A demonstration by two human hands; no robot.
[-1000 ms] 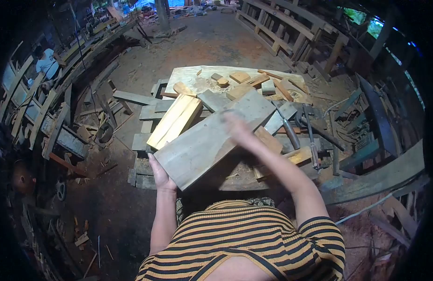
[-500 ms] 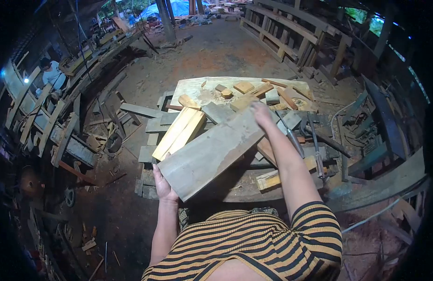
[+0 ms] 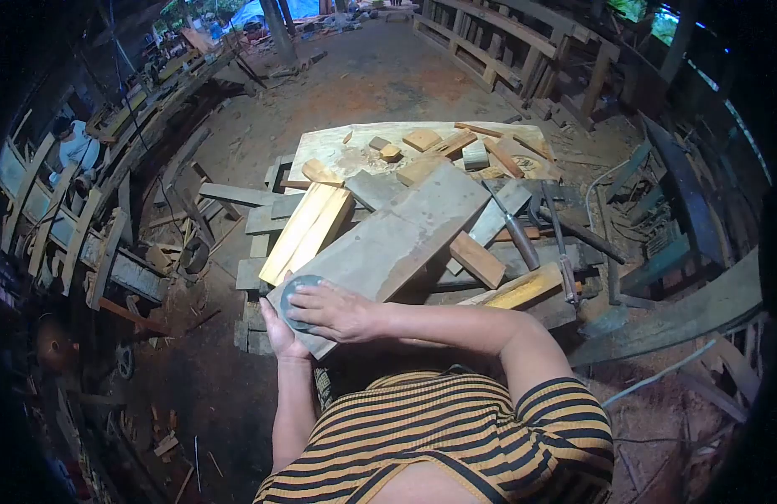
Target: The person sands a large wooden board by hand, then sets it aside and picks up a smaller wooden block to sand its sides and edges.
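A wide grey wooden board [image 3: 405, 223] lies slanted over the work table, its near end toward my body. My left hand [image 3: 281, 332] grips the board's near left edge; its fingers pass out of sight underneath. Near that same end, my right hand [image 3: 334, 311] presses a round, dark grey-green sanding disc [image 3: 294, 294] flat against the board's face. The fingers cover part of the disc. Left of the board rests a pale yellow wood block [image 3: 306, 233]. A chisel-like tool with a dark handle [image 3: 521, 239] lies to the right.
Small wood offcuts [image 3: 422, 139] are scattered on a pale plank [image 3: 325, 149] beyond the board. A clamp-like metal bar [image 3: 565, 252] lies at right. Lumber [image 3: 497, 50] leans along the right rear. Another person [image 3: 76, 147] sits at far left.
My right hand has come from the board's far end to its near end, and the sanding disc now shows under it. My left hand keeps its grip. The view has shifted slightly.
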